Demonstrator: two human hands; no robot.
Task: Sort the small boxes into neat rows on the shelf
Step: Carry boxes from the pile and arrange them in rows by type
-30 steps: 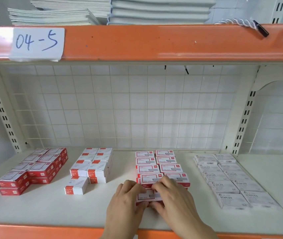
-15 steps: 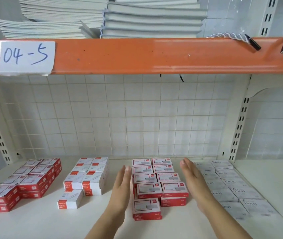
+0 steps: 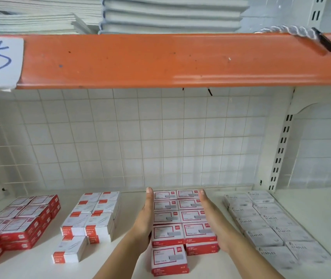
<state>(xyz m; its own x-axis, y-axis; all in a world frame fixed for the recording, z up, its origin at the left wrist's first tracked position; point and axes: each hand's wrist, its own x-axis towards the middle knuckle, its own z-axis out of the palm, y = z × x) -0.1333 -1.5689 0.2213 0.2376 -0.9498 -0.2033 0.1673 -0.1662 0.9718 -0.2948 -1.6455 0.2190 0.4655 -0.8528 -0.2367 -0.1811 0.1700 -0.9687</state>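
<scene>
One head-worn view faces forward and slightly down into the white shelf (image 3: 311, 208), close to its front.

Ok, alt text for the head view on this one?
Both flat hands, left hand and right hand, flank a block of red-and-white boxes on a white shelf, between other box groups.

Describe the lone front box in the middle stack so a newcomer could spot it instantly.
On the white lower shelf, find the block of red-and-white cardboard boxes flanked by the left hand and right hand. The target red-and-white cardboard box sits nearest the front edge, in the left column. Unlike its paired neighbours, it has no box beside it.
</scene>
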